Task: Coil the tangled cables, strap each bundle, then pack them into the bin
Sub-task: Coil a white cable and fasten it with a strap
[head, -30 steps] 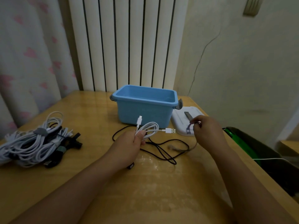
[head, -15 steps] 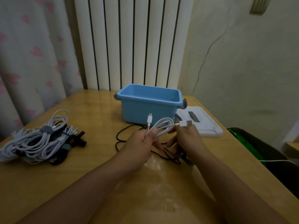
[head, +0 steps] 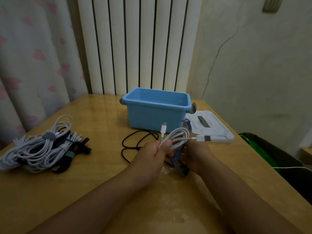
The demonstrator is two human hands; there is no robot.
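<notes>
The white cable is wound into a small coil and is held up above the table, in front of the blue bin. Its small plug stands upward and its wider USB plug points to the right. The left hand pinches the coil at its near end, with thumb and fingers curled around the loops. The right hand is just beside it, touching the coil from the right side; its fingers are curled and they hold a blue strap, which hangs down between the two hands to a grey end near the table.

Under the hands a black cable lies loose on the table in a few open loops, not coiled. The bin stands behind it, open at the top, and its inside shows no cable as far as I can see. To the right of the bin, touching its side or very close, lies the white lid, flat on the table, and another blue strap rests at its left edge.

Well apart, at the left edge of the table, there is a pile of cables, white and black, some with grey straps around them. Behind the table are a white radiator and a curtain with pink marks.
</notes>
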